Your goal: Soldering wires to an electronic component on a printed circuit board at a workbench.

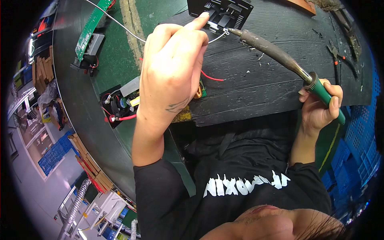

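My right hand [318,108] grips the green handle of a soldering iron [276,54]. The iron's long metal barrel points up and left, its tip at the lower edge of a black panel [196,7] with slots and sockets. Tip and terminals meet closely there; the joint itself is too small to make out. My left hand [172,68] is closed around a thin silvery solder wire [120,25], which comes from the upper left and emerges beside the iron's tip. The left index finger reaches out against the panel. The other left fingertips are hidden behind the hand.
A circuit assembly [123,102] with red wires lies left of my left wrist, partly covered. Farther left is a long green circuit board [93,26]. Red-handled pliers [335,56] rest on the black ridged mat [256,96] at right. Blue crates [360,128] stand beyond.
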`<state>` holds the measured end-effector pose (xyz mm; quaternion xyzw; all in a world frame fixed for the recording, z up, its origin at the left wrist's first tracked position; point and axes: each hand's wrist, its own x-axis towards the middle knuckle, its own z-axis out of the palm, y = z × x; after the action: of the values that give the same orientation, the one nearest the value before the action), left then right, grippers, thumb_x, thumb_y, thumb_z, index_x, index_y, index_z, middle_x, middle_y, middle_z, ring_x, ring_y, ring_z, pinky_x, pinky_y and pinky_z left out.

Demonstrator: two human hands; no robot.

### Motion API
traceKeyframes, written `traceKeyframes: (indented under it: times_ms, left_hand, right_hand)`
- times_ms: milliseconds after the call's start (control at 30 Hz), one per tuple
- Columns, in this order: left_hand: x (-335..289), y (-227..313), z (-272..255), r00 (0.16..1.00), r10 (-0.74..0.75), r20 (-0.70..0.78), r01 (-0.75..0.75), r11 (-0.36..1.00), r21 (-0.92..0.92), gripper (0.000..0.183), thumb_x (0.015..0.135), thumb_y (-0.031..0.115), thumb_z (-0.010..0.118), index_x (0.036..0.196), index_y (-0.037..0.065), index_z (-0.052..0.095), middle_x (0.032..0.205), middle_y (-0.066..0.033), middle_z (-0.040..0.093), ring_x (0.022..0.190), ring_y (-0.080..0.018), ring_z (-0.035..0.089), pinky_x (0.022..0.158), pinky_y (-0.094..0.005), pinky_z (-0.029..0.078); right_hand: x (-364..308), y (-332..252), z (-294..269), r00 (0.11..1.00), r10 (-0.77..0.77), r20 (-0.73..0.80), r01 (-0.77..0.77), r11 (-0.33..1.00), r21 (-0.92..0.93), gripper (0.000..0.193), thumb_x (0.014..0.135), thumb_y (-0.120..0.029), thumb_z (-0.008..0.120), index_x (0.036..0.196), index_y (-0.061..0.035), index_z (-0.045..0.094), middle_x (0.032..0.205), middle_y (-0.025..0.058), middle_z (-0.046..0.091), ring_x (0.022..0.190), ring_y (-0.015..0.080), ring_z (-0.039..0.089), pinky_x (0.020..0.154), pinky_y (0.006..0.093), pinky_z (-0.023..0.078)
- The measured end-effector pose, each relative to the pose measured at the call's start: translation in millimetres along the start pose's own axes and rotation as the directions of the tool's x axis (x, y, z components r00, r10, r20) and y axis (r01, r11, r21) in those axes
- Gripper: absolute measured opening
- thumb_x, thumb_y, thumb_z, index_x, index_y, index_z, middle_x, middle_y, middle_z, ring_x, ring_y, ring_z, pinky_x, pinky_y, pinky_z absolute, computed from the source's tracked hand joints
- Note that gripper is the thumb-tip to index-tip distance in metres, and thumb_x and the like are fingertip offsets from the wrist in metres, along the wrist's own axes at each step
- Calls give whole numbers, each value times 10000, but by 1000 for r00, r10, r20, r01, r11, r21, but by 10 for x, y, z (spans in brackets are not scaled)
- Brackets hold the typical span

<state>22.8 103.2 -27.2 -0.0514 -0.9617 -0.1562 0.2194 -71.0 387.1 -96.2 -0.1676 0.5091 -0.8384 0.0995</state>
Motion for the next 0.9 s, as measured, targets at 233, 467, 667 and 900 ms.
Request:
traceKeyframes:
  times_ms: [233, 467, 667, 900]
  left_hand:
    - [-3, -8, 26, 1000, -3, -18, 3, 1000, -19, 154, 708, -89, 641, 818, -10, 569, 1077, -101, 674, 772, -208, 549, 703, -280, 478]
    - [4, 8, 10, 1000, 4, -27, -4, 1000, 4, 162, 704, -86, 643, 831, -11, 579, 1039, -99, 682, 768, -210, 552, 713, -286, 476]
    - [14, 18, 12, 1000, 11, -27, -11, 1000, 10, 161, 703, -81, 645, 834, -11, 583, 1032, -108, 681, 769, -211, 557, 720, -290, 475]
    - [9, 32, 7, 1000, 5, -16, -4, 1000, 22, 153, 700, -86, 642, 821, -12, 584, 1036, -114, 681, 773, -214, 564, 728, -293, 473]
  right_hand:
    - [4, 8, -25, 999, 14, 41, -13, 999, -38, 362, 890, -376, 485, 1031, -54, 568, 789, 198, 583, 570, 240, 560, 475, 296, 454]
    - [13, 11, -2, 999, 1, 37, -2, 1000, 10, 324, 899, -301, 452, 1013, -14, 548, 773, 253, 596, 545, 272, 577, 497, 331, 484]
    - [14, 10, -7, 1000, 4, 31, -4, 1000, 3, 326, 898, -301, 455, 1013, -11, 548, 779, 253, 597, 547, 273, 578, 500, 334, 487]
    - [4, -1, 9, 999, 16, 30, -16, 1000, -13, 331, 892, -330, 478, 1016, -35, 560, 788, 222, 589, 563, 261, 570, 492, 317, 471]
